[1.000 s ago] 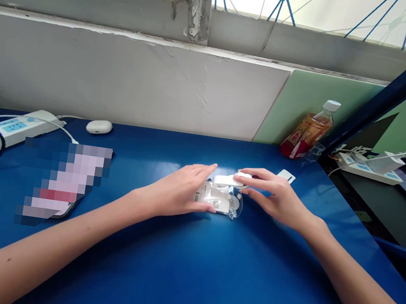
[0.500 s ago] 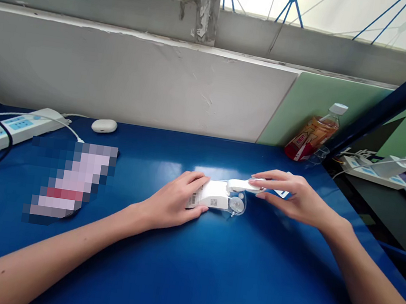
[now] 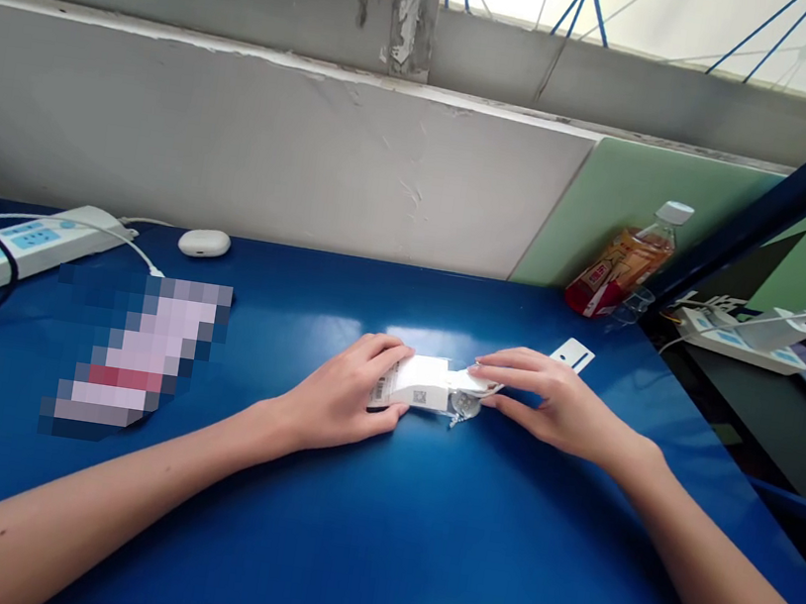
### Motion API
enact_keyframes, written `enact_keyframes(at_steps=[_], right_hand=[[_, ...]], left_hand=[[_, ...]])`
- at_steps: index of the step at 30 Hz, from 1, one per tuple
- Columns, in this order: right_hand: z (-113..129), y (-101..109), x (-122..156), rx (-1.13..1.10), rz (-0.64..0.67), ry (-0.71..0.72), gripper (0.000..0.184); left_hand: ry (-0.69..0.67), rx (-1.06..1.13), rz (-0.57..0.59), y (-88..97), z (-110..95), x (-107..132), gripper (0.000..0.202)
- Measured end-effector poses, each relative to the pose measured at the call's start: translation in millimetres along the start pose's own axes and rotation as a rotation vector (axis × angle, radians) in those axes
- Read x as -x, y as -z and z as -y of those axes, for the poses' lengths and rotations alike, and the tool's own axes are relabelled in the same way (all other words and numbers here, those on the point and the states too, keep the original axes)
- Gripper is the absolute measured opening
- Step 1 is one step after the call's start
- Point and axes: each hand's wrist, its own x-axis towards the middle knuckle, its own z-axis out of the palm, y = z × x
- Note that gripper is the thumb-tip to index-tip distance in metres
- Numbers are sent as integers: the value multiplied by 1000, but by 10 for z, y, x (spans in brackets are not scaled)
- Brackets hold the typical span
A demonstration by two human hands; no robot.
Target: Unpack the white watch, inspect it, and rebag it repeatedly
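A small white block (image 3: 416, 382) with a barcode label and a printed square code lies on the blue table in clear plastic. Around its left end, my left hand (image 3: 361, 386) is closed, thumb at the near side and fingers at the far side. Just right of the block is a slim white piece (image 3: 471, 382), whose exact kind I cannot make out. My right hand (image 3: 547, 397) pinches that piece at its right end. Beneath it, a clear round plastic part (image 3: 464, 407) shows. Behind the right hand lies a white card with a dark slot (image 3: 574, 354).
A purplish pixelated shape (image 3: 157, 347) lies at left, near a white cable and a power strip (image 3: 44, 237). A white earbud case (image 3: 204, 243) sits by the wall. A drink bottle (image 3: 622, 263) leans at the back right, beside a blue post (image 3: 786, 186).
My right hand has moved left with the slim white piece, bringing it closer to the block. The slotted card behind that hand shows more fully. My left hand keeps its hold.
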Motion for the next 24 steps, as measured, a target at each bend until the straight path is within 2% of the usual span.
enact_keyframes(at_steps=[7, 16, 21, 24], right_hand=[[50, -43, -35, 75, 57, 31, 31], [-5, -118, -12, 71, -50, -46, 23], [58, -237, -28, 34, -89, -77, 22], [87, -223, -39, 78, -84, -78, 23]], left_hand=[[9, 7, 12, -15, 18, 6, 52], [28, 38, 5, 3, -2, -3, 52], [11, 30, -3, -12, 4, -1, 53], [6, 17, -8, -20, 7, 3, 53]])
